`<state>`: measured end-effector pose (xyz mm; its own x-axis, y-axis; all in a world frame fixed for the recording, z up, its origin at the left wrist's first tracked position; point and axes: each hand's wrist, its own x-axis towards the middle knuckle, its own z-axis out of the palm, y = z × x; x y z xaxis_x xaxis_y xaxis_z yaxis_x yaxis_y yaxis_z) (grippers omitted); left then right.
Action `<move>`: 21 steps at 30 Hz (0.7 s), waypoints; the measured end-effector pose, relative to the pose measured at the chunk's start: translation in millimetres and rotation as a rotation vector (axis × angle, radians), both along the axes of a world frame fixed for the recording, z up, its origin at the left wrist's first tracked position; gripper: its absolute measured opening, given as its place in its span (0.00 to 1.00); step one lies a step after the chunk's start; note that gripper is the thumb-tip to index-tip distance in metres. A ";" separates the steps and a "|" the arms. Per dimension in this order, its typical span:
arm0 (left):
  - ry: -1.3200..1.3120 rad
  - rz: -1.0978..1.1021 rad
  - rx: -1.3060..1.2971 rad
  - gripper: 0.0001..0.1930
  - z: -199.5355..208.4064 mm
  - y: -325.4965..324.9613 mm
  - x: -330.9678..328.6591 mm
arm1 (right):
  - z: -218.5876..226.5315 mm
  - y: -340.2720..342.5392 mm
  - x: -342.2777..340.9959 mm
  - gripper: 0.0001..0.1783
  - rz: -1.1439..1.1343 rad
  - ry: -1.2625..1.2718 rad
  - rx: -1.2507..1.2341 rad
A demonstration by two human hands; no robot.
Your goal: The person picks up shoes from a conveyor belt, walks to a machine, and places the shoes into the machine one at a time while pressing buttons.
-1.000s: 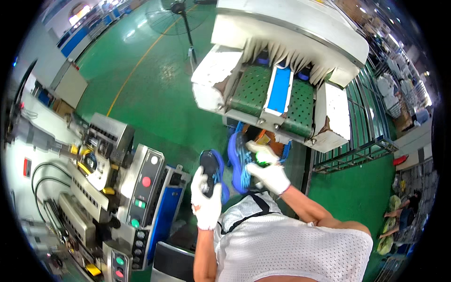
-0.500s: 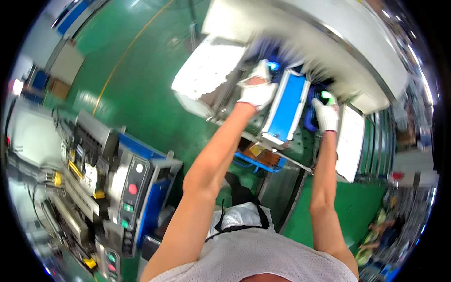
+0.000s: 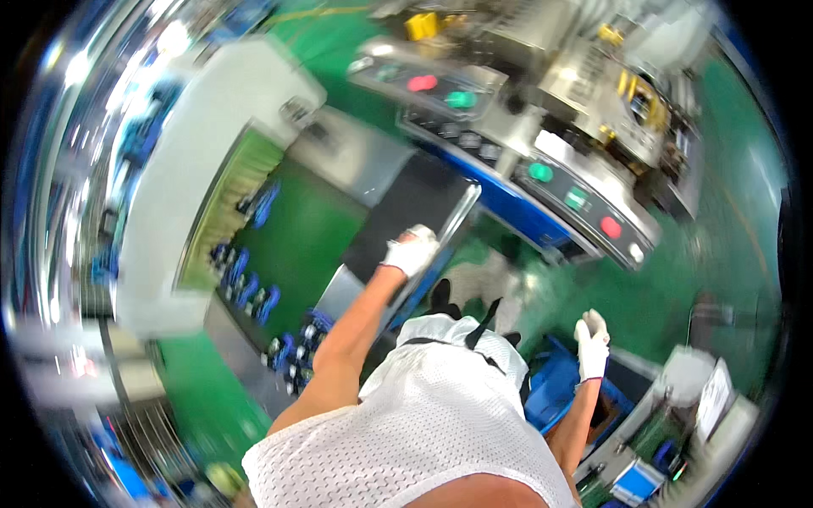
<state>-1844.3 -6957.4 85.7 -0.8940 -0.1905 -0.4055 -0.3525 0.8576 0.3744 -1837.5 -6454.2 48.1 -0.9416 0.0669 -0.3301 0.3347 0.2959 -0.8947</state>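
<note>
My left hand (image 3: pixel 411 252), in a white glove, hangs over the dark flat surface (image 3: pixel 405 201) next to a metal rail (image 3: pixel 461 212). Its fingers look loosely bent and apart, with nothing visible in them; blur softens the detail. My right hand (image 3: pixel 593 343), gloved too, is held out to the right, above and beside a blue bin (image 3: pixel 552 381). Its fingers point away from me, the thumb stands off, and no object shows in it. Several blue-and-black parts (image 3: pixel 246 288) lie on a green surface left of my left arm.
Ahead stands a machine with control panels (image 3: pixel 584 203) bearing red and green buttons. A large white housing (image 3: pixel 182 161) with a bristle curtain (image 3: pixel 224 207) is at left. At lower right is a fixture with a blue-topped block (image 3: pixel 637 481). Green floor (image 3: pixel 728 203) shows at right.
My view has turned strongly: the button panels, formerly at left, are now ahead. Both hands have come away from the lit blue items by the bristles and are now wide apart.
</note>
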 end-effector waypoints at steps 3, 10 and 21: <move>0.410 0.758 -0.136 0.15 -22.5 -132.9 129.4 | -5.1 -46.0 -54.9 0.29 0.384 -0.105 0.365; 0.101 1.582 -0.520 0.34 -31.8 -197.4 402.7 | -83.9 -77.3 -82.7 0.30 0.726 -0.210 0.842; 0.002 1.613 -0.467 0.14 -120.8 -170.3 456.7 | -6.4 -203.8 -144.9 0.36 1.246 -0.165 1.392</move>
